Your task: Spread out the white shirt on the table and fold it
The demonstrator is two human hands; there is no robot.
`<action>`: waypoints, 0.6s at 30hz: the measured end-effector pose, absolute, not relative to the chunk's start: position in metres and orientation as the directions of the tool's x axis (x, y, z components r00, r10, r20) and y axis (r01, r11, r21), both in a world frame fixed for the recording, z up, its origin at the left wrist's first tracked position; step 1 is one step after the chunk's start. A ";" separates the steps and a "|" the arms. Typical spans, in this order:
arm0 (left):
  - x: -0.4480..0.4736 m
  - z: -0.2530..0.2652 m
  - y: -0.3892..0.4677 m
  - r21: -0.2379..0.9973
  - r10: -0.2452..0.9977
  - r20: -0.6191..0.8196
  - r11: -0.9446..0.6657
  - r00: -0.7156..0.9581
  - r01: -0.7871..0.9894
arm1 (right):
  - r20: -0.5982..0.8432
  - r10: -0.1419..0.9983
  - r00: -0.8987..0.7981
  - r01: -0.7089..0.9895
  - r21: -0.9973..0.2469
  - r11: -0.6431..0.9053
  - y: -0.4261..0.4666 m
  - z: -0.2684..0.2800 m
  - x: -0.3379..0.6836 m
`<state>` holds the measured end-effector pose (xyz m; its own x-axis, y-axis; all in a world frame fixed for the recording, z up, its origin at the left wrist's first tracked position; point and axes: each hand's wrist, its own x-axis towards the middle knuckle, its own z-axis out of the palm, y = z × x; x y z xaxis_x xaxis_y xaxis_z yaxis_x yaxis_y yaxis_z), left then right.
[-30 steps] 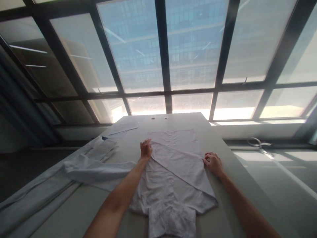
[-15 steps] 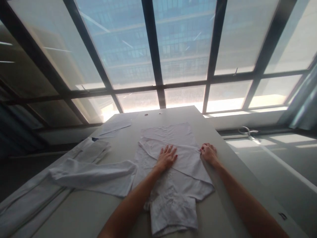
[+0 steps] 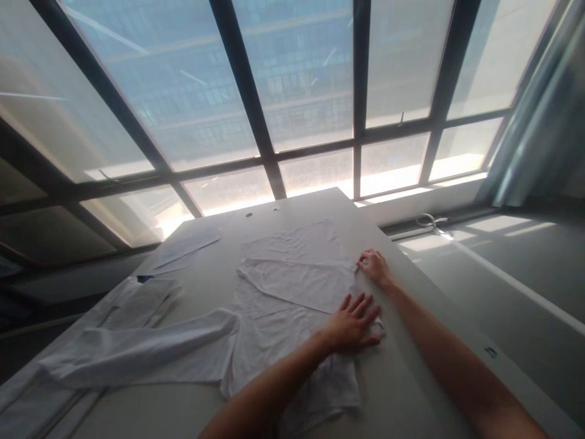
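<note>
A white shirt (image 3: 283, 289) lies flat on the white table (image 3: 402, 378). One sleeve is folded across its body, and the other sleeve (image 3: 150, 353) stretches out to the left. My left hand (image 3: 354, 323) rests with spread fingers on the shirt near its right side, partly covering the fold there. Just beyond it, my right hand (image 3: 373, 267) has its fingers bent together at the shirt's right edge, pinching the cloth. My left forearm hides some of the shirt's near part.
More folded white garments (image 3: 132, 305) lie along the table's left side. White sheets (image 3: 185, 247) rest at the far left corner. Large windows (image 3: 297, 79) rise behind the table, and a curtain (image 3: 534, 116) hangs at the right.
My left hand has slid right and nearer from the shirt's middle to its right side. My right hand stays at the edge. The view has shifted to the right.
</note>
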<state>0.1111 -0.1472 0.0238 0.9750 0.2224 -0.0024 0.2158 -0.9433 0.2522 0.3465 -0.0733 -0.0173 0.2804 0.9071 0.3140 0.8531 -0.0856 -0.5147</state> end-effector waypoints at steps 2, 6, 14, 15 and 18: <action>0.107 0.023 -0.153 0.247 0.189 -0.002 -0.952 0.982 0.183 | 0.320 0.886 0.337 0.815 -0.570 -0.104 -0.071 -0.017 0.351; 0.101 0.025 -0.153 0.296 0.164 0.023 -0.943 0.986 0.150 | 0.410 0.820 0.400 0.749 -0.662 -0.035 -0.072 -0.008 0.346; 0.101 0.032 -0.154 0.476 -0.040 0.059 -0.877 0.997 -0.063 | 0.335 0.876 -0.346 0.778 -0.418 0.468 -0.098 -0.001 0.271; 0.100 0.034 -0.155 0.505 -0.064 0.058 -0.859 0.996 -0.085 | 0.282 0.885 -0.370 0.790 -0.405 0.459 -0.098 -0.002 0.268; 0.098 0.038 -0.157 0.644 -0.087 0.035 -0.760 0.996 -0.089 | 0.183 0.953 -0.241 0.875 -0.384 0.295 -0.093 -0.006 0.278</action>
